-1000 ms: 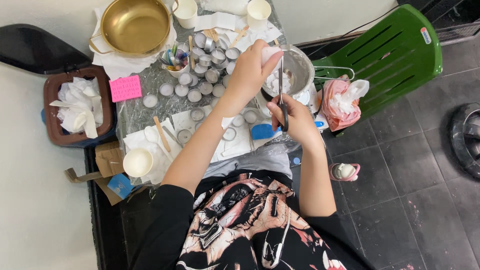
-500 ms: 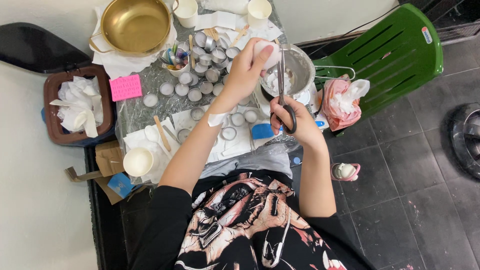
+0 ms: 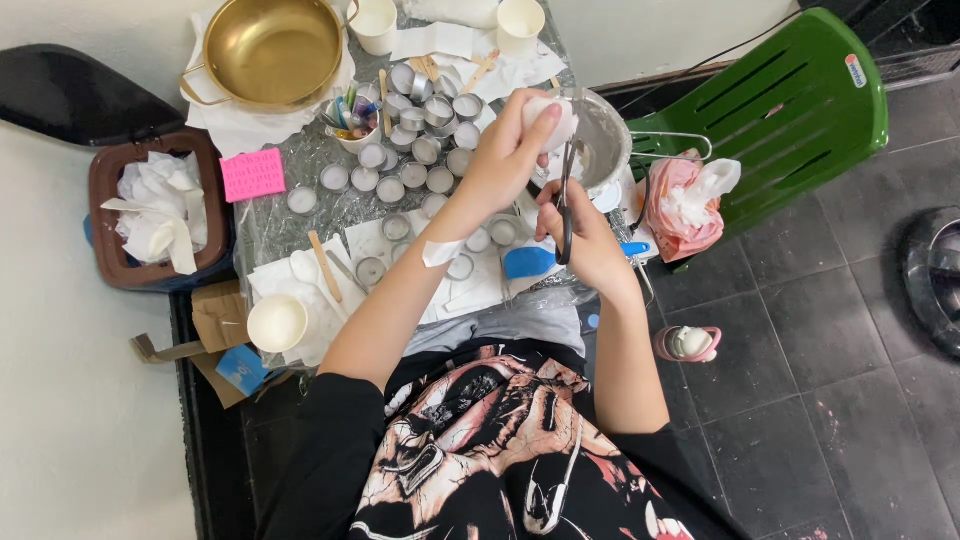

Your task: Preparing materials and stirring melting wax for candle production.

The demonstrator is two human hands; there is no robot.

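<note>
A: State what differs from half a second earlier.

B: The scissors [image 3: 565, 205] have dropped lower. The blades now point up at the white lump [image 3: 553, 118] from just beneath it, where before they stood alongside it. The right hand [image 3: 580, 235] has shifted slightly up and left, closer to the left hand [image 3: 505, 155]. The small tins, cups and papers on the desk [image 3: 300, 215] lie as before.

A: State the condition of the hands.

B: The left hand is closed around the white lump, fingertips on its top, and holds it over the metal pot [image 3: 600, 135] at the right edge of the desk. The right hand is closed through the black loops of the scissors. The blades stand nearly together.

A: Describe materials and shapes.

B: The lump is smooth, rounded and waxy white. The pot is dull grey metal, round, with white pieces inside. The scissors have thin steel blades and black plastic handles. The desk is wrapped in crinkled clear film. Round shiny tins [image 3: 415, 150] with white filling cluster at its centre. A brass-coloured bowl [image 3: 270, 50] with two handles sits at the far left corner. A green slatted plastic chair [image 3: 790, 110] stands to the right.
</note>
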